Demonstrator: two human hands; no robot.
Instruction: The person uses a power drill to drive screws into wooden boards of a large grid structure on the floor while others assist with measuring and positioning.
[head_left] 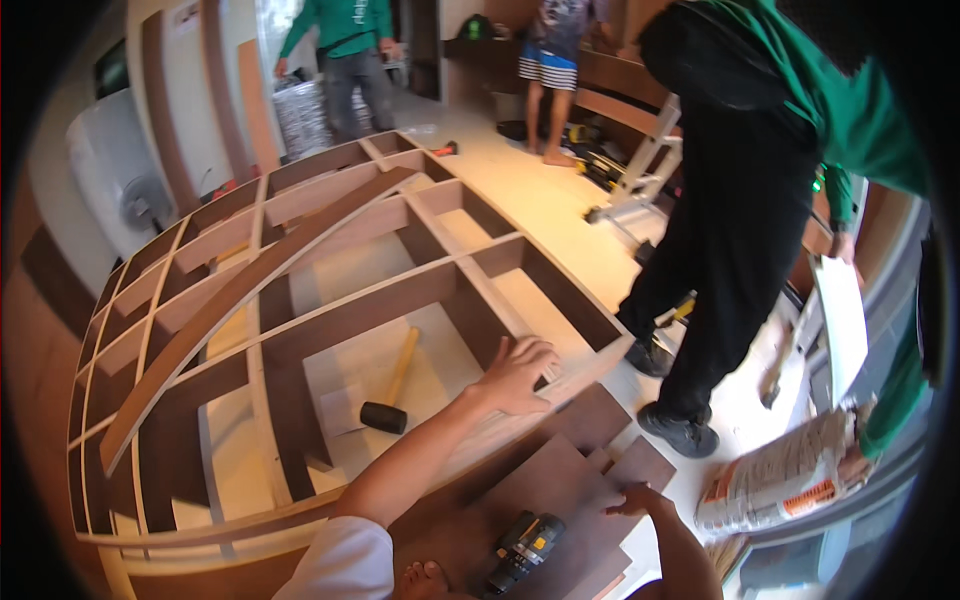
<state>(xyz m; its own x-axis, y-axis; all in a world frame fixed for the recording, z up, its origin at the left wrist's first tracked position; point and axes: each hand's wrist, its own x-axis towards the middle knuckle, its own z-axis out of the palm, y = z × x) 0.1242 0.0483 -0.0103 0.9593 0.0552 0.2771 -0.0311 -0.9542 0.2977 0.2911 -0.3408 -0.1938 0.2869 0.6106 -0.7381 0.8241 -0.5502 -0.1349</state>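
Note:
A large wooden grid frame [460, 258] of brown boards with pale edges fills the left and middle. My left hand [516, 376] is at its near right edge, fingers curled over the rim. Inside a near compartment lies a mallet [384, 416] with a black head and yellow handle. My right hand [640, 500] is at the edge of a brown board [560, 480] in a loose stack, its fingers bent around that edge; the underside is hidden. A black and yellow cordless drill [525, 550] lies on the boards, nearer me.
A long curved brown strip [250, 275] lies across the frame. A co-worker in green and black [745, 220] bends at the right, one hand at a white panel [842, 320]. Beside them is a bag [775, 475]; behind, a stepladder [648, 165]. Two more people stand at the back.

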